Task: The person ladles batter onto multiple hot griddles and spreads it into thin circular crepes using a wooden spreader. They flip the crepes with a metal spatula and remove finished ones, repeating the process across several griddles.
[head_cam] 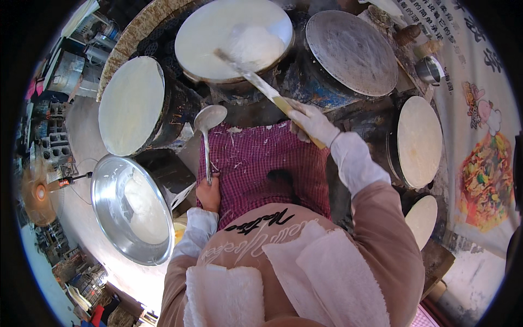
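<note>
In my gloved right hand [312, 120] is a long flat spreading paddle [261, 86], its pale far end over the middle griddle. A mound of white batter [257, 43] lies on that round griddle [200, 41], beside the paddle, on a thin pale coating. My bare left hand [208, 193] grips the handle of a metal ladle [210, 117], whose batter-smeared bowl points away from me, above my purple checked apron [253, 151]. To the left, a large steel basin [106, 229] holds more white batter [143, 208].
Pale sheets cover the left griddle [130, 106], the right griddle [420, 142] and the lower right griddle [421, 220]. A dark griddle [351, 53] shows bare metal. An electric fan [40, 192] stands far left; a metal cup [429, 70] sits near the printed banner [457, 163].
</note>
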Demonstrator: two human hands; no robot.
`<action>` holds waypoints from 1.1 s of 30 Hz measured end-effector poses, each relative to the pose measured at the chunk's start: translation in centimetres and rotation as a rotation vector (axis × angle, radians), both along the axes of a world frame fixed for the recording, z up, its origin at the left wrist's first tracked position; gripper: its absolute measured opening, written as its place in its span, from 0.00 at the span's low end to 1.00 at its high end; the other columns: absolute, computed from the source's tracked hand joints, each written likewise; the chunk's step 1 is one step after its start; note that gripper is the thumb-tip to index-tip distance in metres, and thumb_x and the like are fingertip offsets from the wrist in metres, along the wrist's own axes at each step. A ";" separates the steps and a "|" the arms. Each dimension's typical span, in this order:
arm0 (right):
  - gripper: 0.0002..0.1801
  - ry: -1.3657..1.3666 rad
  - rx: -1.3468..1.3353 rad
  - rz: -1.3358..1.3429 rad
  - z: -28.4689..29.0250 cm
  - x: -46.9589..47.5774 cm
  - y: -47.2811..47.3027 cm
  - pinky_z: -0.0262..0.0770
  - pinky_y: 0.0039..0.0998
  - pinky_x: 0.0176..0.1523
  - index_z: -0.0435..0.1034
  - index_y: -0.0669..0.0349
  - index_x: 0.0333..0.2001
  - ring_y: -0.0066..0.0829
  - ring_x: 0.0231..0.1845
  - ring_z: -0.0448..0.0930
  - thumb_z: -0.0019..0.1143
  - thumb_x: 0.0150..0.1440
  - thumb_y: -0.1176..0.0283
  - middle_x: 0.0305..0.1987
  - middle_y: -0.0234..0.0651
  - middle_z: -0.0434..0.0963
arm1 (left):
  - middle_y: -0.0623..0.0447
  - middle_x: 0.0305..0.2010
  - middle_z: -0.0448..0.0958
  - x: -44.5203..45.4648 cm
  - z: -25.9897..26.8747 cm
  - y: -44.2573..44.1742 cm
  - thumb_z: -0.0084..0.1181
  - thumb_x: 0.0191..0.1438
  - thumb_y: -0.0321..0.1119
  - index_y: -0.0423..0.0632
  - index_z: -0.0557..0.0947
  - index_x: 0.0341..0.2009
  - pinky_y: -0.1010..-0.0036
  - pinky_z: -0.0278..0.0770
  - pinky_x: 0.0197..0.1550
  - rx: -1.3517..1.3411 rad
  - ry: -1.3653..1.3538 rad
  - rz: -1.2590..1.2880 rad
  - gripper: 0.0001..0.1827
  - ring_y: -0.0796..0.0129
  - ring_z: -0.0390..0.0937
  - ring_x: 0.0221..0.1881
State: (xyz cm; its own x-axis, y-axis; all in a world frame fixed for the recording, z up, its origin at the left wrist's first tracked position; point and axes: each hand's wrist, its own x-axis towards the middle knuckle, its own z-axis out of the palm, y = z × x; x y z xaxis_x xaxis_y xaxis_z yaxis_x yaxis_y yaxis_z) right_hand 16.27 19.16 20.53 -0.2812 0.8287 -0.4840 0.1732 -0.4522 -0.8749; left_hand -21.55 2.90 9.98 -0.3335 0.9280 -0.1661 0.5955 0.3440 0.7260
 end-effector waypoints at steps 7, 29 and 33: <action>0.25 -0.767 0.810 -0.097 -3.2 2.1 7.7 0.77 0.44 0.42 0.60 0.47 0.66 0.43 0.37 0.84 0.44 0.66 0.57 0.34 0.47 0.82 | 0.44 0.28 0.83 0.4 0.8 0.6 0.57 0.55 0.37 0.48 0.88 0.37 0.66 0.76 0.38 -0.052 0.003 -0.004 0.11 0.59 0.82 0.31; 0.26 -0.661 0.463 -0.374 0.0 -9.2 13.6 0.70 0.46 0.60 0.71 0.62 0.54 0.56 0.55 0.75 0.46 0.60 0.54 0.52 0.58 0.76 | 0.53 0.32 0.79 2.9 19.0 6.1 0.49 0.66 0.40 0.40 0.80 0.43 0.80 0.71 0.28 -0.387 -0.869 -0.013 0.15 0.73 0.73 0.23; 0.27 -0.780 0.481 -0.143 2.1 -9.8 12.0 0.68 0.46 0.61 0.68 0.53 0.60 0.56 0.54 0.76 0.42 0.62 0.53 0.52 0.54 0.77 | 0.55 0.28 0.72 0.8 21.6 8.3 0.45 0.68 0.42 0.40 0.75 0.43 0.83 0.65 0.19 -0.466 -1.180 -0.231 0.16 0.77 0.68 0.19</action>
State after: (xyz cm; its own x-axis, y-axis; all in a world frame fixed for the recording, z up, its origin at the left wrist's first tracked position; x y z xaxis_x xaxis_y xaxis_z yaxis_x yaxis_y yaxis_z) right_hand 6.47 31.13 22.62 0.0998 0.9910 -0.0888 0.7626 -0.1335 -0.6330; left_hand -20.79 11.17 31.56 0.3951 0.7196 -0.5710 -0.2415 0.6811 0.6912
